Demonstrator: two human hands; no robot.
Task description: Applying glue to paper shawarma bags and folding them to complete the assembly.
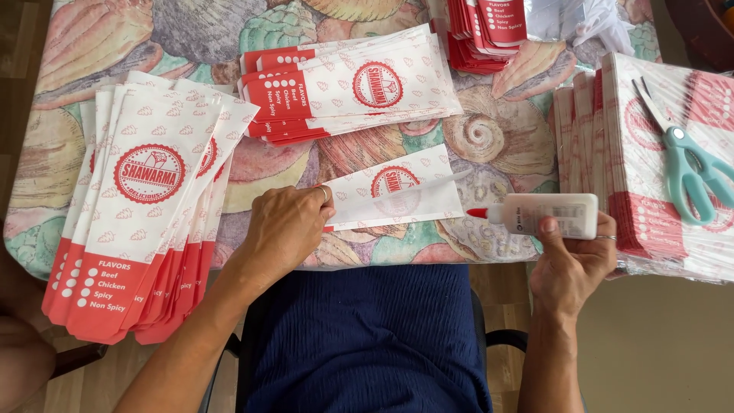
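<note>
- Paper bag (397, 195): lies flat at the table's (489, 145) near edge, long axis left-right, open flap end toward the glue bottle.
- Left hand (284, 227): fingers loosely spread, pressing the paper bag's left end flat, not gripping.
- Right hand (569, 264): fingers wrapped around the glue bottle (547, 215), just right of the paper bag; bottle horizontal, red nozzle pointing left at it.
- Risk: excess squeeze could smear glue onto the tablecloth; lifting the left hand could let the paper bag shift.

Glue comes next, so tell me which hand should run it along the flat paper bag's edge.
Right. The right hand holds the glue bottle, red tip toward the paper bag; the left hand presses it flat.
</note>
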